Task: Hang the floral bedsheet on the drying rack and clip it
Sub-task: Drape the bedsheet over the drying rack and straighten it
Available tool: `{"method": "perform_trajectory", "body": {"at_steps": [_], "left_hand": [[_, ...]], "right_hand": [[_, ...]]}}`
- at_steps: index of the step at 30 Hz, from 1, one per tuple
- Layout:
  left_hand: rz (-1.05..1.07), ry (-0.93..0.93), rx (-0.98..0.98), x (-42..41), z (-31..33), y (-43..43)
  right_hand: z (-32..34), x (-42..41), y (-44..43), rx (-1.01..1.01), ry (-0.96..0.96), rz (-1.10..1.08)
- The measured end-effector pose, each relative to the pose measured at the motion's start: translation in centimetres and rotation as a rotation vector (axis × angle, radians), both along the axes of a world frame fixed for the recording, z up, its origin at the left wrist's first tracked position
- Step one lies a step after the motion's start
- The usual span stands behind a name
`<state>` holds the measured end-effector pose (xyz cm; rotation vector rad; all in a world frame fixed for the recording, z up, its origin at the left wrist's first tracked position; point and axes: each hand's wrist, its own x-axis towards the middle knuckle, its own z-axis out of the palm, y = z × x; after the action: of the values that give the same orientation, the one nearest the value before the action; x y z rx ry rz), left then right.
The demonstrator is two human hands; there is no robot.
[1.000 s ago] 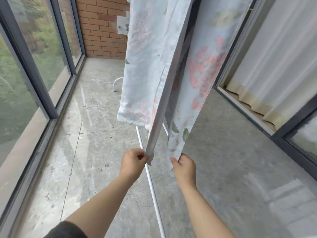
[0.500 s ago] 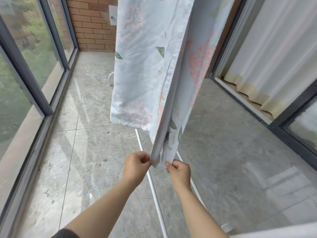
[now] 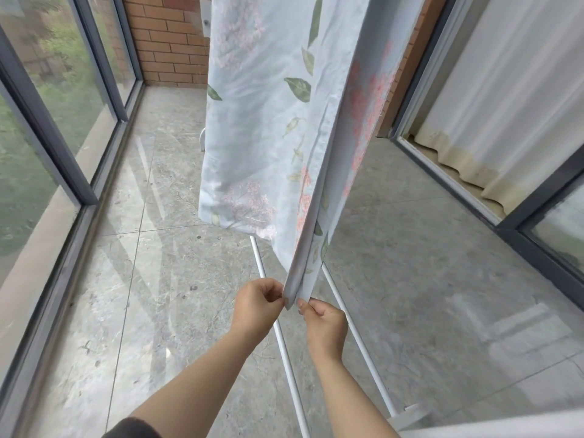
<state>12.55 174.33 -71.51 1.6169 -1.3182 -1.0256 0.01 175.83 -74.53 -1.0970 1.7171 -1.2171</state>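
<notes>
The pale blue floral bedsheet (image 3: 268, 128) hangs folded from above the frame, its two halves draping down over the drying rack. Its lower corners meet near the middle of the view. My left hand (image 3: 257, 306) pinches the corner of the left half. My right hand (image 3: 325, 324) pinches the corner of the right half, close beside it. The white tubes of the drying rack's base (image 3: 286, 352) run along the floor under my hands. The rack's top bar is out of view, and no clip is visible.
Glass windows with grey frames (image 3: 47, 147) line the left side. A brick wall (image 3: 170, 42) closes the far end. A sliding door with white curtains (image 3: 505, 105) stands at the right. Grey marble floor tiles (image 3: 158, 295) lie below.
My two hands have drawn together, bringing the two sheet halves' lower corners side by side. The gap between the halves has closed.
</notes>
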Motion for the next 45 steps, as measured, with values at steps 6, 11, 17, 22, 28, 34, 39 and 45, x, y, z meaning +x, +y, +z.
{"method": "perform_trajectory", "body": {"at_steps": [6, 11, 17, 22, 28, 34, 39, 45], "left_hand": [[-0.016, 0.004, 0.001, 0.3, 0.2, 0.4], [-0.045, 0.027, 0.054, 0.4, 0.8, 0.9], [0.060, 0.054, 0.073, 3.1, 2.1, 3.4], [0.137, 0.061, 0.009, 4.8, 3.8, 5.7], [0.138, 0.063, -0.079, 9.0, 6.9, 4.3], [0.145, 0.020, 0.005, 13.7, 13.2, 3.1], [0.138, 0.021, 0.044, 14.5, 21.9, 3.3], [0.149, 0.079, 0.068, 12.3, 35.4, 7.2]], "right_hand": [[0.1, -0.2, 0.4, -0.007, -0.023, 0.025], [0.5, -0.4, 0.9, 0.048, -0.021, 0.044], [2.4, -0.7, 3.5, 0.052, 0.016, -0.004], [5.4, 1.0, 4.7, -0.043, 0.006, 0.018], [8.9, 4.2, 3.3, -0.103, 0.003, 0.061], [15.8, 8.6, 0.3, -0.066, -0.075, 0.023], [24.5, 10.0, 1.2, -0.062, -0.164, 0.017], [37.6, 8.6, 7.4, -0.007, -0.231, -0.012]]}}
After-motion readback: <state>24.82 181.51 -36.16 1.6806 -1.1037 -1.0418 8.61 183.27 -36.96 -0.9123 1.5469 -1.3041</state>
